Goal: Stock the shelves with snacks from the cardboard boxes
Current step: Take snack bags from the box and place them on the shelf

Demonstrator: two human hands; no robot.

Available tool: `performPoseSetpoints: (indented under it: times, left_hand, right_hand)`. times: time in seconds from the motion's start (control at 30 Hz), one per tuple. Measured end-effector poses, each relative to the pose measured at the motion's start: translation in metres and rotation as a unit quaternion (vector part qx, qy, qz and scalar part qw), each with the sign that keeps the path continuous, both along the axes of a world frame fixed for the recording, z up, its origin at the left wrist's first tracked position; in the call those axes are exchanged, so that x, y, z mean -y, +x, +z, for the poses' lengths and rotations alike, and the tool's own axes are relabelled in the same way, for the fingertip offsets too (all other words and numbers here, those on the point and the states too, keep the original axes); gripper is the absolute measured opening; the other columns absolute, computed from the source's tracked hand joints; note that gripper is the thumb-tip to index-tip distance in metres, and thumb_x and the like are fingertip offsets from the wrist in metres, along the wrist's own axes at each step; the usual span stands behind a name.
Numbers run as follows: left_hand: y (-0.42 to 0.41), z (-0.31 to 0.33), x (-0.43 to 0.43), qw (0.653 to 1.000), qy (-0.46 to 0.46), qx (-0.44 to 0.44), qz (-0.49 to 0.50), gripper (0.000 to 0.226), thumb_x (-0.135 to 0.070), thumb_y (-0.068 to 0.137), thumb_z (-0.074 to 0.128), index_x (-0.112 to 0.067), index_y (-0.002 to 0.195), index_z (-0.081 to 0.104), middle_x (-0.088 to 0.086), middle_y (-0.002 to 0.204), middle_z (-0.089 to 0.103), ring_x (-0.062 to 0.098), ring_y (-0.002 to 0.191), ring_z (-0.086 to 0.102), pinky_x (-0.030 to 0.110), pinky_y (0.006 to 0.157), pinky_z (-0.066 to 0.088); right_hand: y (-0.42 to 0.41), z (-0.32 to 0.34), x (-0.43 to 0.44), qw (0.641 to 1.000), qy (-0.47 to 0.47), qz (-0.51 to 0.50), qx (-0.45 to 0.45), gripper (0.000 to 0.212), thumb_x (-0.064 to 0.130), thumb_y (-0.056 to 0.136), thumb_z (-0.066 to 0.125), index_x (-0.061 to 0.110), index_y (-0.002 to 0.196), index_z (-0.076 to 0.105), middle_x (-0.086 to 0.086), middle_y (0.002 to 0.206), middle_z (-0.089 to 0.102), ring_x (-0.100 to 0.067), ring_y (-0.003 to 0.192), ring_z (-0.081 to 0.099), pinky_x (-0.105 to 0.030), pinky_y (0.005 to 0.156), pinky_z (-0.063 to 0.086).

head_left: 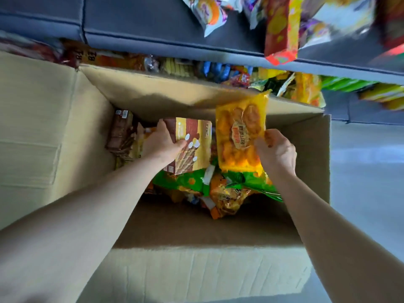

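Observation:
An open cardboard box [310, 149] stands on the floor below me, with snack packs inside. My left hand [162, 142] grips a brown and yellow wafer-roll box [196, 136], thumb on its far edge and fingers across its face. My right hand [276, 153] pinches the right edge of a yellow bag of golden snacks [240, 132] and holds it upright above the box contents. Green and orange packets [218, 186] lie beneath both. Brown wafer packs [121, 134] stand at the box's left inner wall.
Grey shelves [175, 38] run across the top of the view, with colourful snack bags [282, 25] on the upper one and several packs [218, 69] on the lower one behind the box. The box flaps [43, 127] spread left and towards me. Pale floor [367, 171] lies to the right.

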State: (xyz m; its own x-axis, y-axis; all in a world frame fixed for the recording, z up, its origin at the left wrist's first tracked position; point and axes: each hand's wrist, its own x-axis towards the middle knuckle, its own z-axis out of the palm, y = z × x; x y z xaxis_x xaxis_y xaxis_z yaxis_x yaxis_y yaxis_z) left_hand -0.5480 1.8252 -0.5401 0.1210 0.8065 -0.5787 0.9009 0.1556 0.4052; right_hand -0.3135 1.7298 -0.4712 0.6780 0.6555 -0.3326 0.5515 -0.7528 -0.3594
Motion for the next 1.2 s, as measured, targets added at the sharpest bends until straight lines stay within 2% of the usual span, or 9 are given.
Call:
performPoseSetpoints:
  times: [0.17, 0.3, 0.4, 0.47, 0.6, 0.7, 0.8, 1.03, 1.2]
  left_hand:
    - [0.073, 0.011, 0.01, 1.0, -0.007, -0.002, -0.017, 0.085, -0.054, 0.094, 0.056, -0.006, 0.154, 0.018, 0.014, 0.133, 0.06, 0.034, 0.117, 0.061, 0.04, 0.09, 0.05]
    - [0.105, 0.015, 0.009, 0.996, -0.034, 0.055, -0.056, 0.076, -0.047, 0.1, 0.048, -0.006, 0.156, 0.017, 0.015, 0.141, 0.054, 0.035, 0.126, 0.054, 0.041, 0.1, 0.046]
    - [0.119, 0.028, 0.005, 0.984, -0.107, 0.138, -0.043, 0.066, -0.052, 0.104, 0.029, -0.013, 0.156, 0.021, 0.019, 0.155, 0.034, 0.036, 0.141, 0.033, 0.044, 0.116, 0.029]
    - [0.109, 0.045, 0.004, 0.966, -0.16, 0.202, -0.006, 0.07, -0.062, 0.1, 0.026, -0.014, 0.148, 0.041, 0.015, 0.145, 0.047, 0.031, 0.133, 0.043, 0.04, 0.112, 0.032]
    - [0.049, 0.064, -0.002, 0.871, -0.361, 0.326, 0.067, 0.055, -0.052, 0.085, 0.068, -0.017, 0.127, 0.062, 0.005, 0.119, 0.071, 0.023, 0.11, 0.067, 0.048, 0.102, 0.049]
    - [0.004, 0.055, -0.01, 0.896, -0.313, 0.299, 0.097, 0.046, -0.029, 0.079, 0.079, -0.016, 0.121, 0.065, 0.006, 0.116, 0.072, 0.024, 0.106, 0.069, 0.048, 0.096, 0.053]
    - [-0.038, 0.041, -0.024, 0.957, -0.163, 0.202, 0.128, 0.071, -0.038, 0.071, 0.085, -0.016, 0.13, 0.052, 0.006, 0.128, 0.061, 0.026, 0.114, 0.061, 0.048, 0.098, 0.05]
    - [-0.112, 0.022, -0.022, 0.999, 0.042, 0.009, -0.015, 0.062, -0.036, 0.086, 0.074, -0.008, 0.131, 0.041, 0.016, 0.132, 0.054, 0.038, 0.118, 0.054, 0.042, 0.09, 0.044]
    - [-0.137, -0.015, -0.011, 0.999, 0.044, -0.005, -0.01, 0.06, -0.037, 0.086, 0.074, -0.008, 0.128, 0.042, 0.014, 0.131, 0.054, 0.038, 0.118, 0.056, 0.046, 0.091, 0.046]
  right_hand:
    - [0.035, 0.026, 0.031, 0.982, 0.028, -0.182, -0.05, 0.03, 0.046, 0.09, 0.054, 0.022, 0.074, 0.066, 0.0, 0.078, 0.063, -0.026, 0.079, 0.06, -0.042, 0.078, 0.052]
    - [0.054, 0.042, 0.05, 0.942, 0.049, -0.296, -0.15, 0.025, 0.039, 0.086, 0.061, 0.016, 0.077, 0.067, -0.006, 0.084, 0.068, -0.028, 0.084, 0.067, -0.044, 0.081, 0.057]
    - [0.049, 0.046, 0.052, 0.934, 0.037, -0.281, -0.219, 0.02, 0.03, 0.091, 0.06, 0.018, 0.076, 0.065, -0.008, 0.078, 0.064, -0.023, 0.074, 0.061, -0.035, 0.07, 0.05]
    - [0.035, 0.045, 0.047, 0.937, 0.018, -0.244, -0.25, 0.018, 0.031, 0.093, 0.058, 0.021, 0.082, 0.068, -0.007, 0.085, 0.069, -0.023, 0.08, 0.065, -0.035, 0.074, 0.052]
    - [-0.007, 0.03, 0.024, 0.945, -0.006, -0.164, -0.283, 0.016, 0.033, 0.094, 0.059, 0.028, 0.081, 0.068, -0.005, 0.097, 0.074, -0.027, 0.095, 0.071, -0.045, 0.091, 0.058]
    - [-0.045, 0.014, 0.005, 0.944, -0.002, -0.101, -0.313, 0.023, 0.039, 0.096, 0.06, 0.025, 0.106, 0.073, -0.005, 0.107, 0.074, -0.024, 0.1, 0.069, -0.045, 0.094, 0.056]
    - [-0.077, -0.012, -0.004, 0.957, -0.03, -0.063, -0.281, 0.031, 0.042, 0.101, 0.048, 0.022, 0.113, 0.068, -0.009, 0.111, 0.07, -0.028, 0.103, 0.067, -0.046, 0.095, 0.054]
    - [-0.161, -0.107, 0.033, 0.94, -0.241, 0.24, -0.025, 0.076, 0.028, 0.089, 0.071, 0.016, 0.149, 0.027, -0.013, 0.144, 0.04, -0.034, 0.132, 0.041, -0.042, 0.103, 0.043]
    - [-0.186, -0.159, 0.029, 0.954, -0.237, -0.163, -0.079, 0.09, 0.06, 0.09, 0.06, 0.012, 0.152, 0.016, -0.022, 0.152, 0.029, -0.04, 0.14, 0.028, -0.053, 0.111, 0.031]
